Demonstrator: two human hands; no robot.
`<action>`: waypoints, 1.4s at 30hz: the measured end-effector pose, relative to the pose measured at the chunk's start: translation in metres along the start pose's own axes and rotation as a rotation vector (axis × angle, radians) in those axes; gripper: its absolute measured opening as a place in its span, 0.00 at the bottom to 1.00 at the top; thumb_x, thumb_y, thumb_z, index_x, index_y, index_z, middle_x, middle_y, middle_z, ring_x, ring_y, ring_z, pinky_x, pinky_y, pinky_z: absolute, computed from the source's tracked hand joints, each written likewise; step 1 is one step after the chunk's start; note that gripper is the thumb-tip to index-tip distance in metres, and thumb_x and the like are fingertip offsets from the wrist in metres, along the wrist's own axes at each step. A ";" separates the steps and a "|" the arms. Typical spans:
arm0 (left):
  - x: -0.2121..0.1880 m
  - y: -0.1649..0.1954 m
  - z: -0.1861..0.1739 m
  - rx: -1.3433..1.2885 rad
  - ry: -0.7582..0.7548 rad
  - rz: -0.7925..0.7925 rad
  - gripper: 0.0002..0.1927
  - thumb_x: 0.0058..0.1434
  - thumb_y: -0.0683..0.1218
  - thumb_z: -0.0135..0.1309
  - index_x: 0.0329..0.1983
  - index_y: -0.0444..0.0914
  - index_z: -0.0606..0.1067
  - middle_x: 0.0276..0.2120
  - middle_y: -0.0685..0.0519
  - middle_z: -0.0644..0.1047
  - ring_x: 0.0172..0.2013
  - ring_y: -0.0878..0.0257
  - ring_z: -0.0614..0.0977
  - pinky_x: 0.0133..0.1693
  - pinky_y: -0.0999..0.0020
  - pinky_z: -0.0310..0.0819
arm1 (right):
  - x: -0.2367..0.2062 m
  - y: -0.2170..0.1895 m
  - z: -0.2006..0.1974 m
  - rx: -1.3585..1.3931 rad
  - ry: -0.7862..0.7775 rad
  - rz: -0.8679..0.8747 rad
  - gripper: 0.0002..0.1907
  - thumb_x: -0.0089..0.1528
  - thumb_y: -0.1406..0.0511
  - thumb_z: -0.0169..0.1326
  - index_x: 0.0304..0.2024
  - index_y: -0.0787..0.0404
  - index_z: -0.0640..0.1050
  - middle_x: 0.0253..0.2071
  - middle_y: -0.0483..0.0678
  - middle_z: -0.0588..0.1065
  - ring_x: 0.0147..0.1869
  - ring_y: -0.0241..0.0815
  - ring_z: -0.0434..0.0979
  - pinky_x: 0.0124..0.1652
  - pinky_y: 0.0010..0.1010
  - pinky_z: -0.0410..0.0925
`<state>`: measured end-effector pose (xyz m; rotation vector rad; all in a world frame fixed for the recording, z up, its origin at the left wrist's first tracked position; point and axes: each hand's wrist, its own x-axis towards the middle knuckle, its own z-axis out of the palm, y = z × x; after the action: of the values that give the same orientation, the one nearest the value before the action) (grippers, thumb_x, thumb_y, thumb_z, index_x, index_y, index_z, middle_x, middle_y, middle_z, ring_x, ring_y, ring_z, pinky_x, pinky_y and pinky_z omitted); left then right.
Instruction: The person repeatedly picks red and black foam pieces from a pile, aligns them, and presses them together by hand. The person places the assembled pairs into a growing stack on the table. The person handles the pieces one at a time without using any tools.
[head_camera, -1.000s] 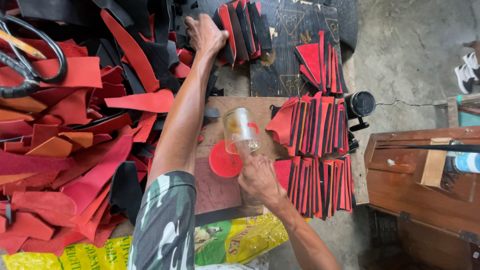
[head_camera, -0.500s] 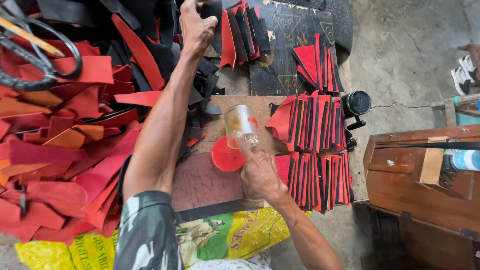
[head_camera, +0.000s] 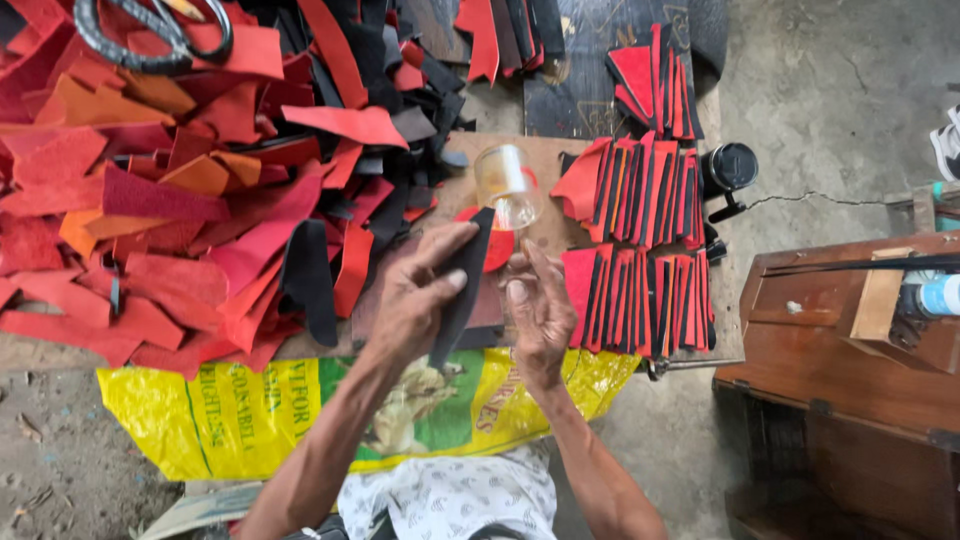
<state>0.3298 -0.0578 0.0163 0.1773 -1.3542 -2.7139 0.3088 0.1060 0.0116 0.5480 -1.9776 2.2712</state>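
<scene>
While the left hand (head_camera: 415, 300) pinches a black strip (head_camera: 462, 285) (lower end hidden), the right hand (head_camera: 540, 310) hovers.

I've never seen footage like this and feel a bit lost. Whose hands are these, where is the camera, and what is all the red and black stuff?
The camera sits on a person's head and looks down, so both bare hands are their own. The left hand pinches a dark strip of what looks like leather or felt. The right hand is open beside it, holding nothing. Just beyond the hands a clear plastic jar lies tilted over a round red lid on a brown board. To the left is a loose heap of red, orange and black offcuts, with large scissors on top. To the right, cut pieces are sorted into neat red and black stacks. A yellow sack lies nearest the person.
</scene>
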 end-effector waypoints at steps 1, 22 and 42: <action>-0.013 -0.006 0.004 -0.031 -0.008 0.024 0.29 0.58 0.35 0.56 0.65 0.28 0.72 0.64 0.50 0.68 0.64 0.61 0.70 0.64 0.68 0.62 | -0.004 0.000 0.004 0.034 -0.005 0.028 0.23 0.70 0.72 0.50 0.68 0.64 0.70 0.55 0.46 0.71 0.54 0.35 0.74 0.57 0.27 0.69; -0.044 -0.011 0.023 -0.041 -0.115 0.113 0.34 0.62 0.45 0.62 0.69 0.27 0.68 0.67 0.48 0.64 0.69 0.59 0.66 0.70 0.65 0.59 | -0.012 -0.025 0.001 -0.254 -0.104 -0.027 0.24 0.73 0.65 0.46 0.71 0.65 0.69 0.53 0.45 0.68 0.53 0.34 0.66 0.56 0.25 0.64; -0.040 -0.008 0.024 -0.018 -0.092 0.157 0.34 0.63 0.46 0.63 0.70 0.29 0.68 0.68 0.48 0.64 0.70 0.59 0.65 0.71 0.65 0.56 | -0.016 -0.045 -0.001 -0.492 -0.134 -0.317 0.20 0.71 0.63 0.46 0.63 0.66 0.75 0.55 0.53 0.72 0.60 0.45 0.70 0.61 0.36 0.65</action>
<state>0.3656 -0.0283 0.0265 -0.0545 -1.3063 -2.6319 0.3365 0.1172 0.0484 0.8908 -2.2089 1.5284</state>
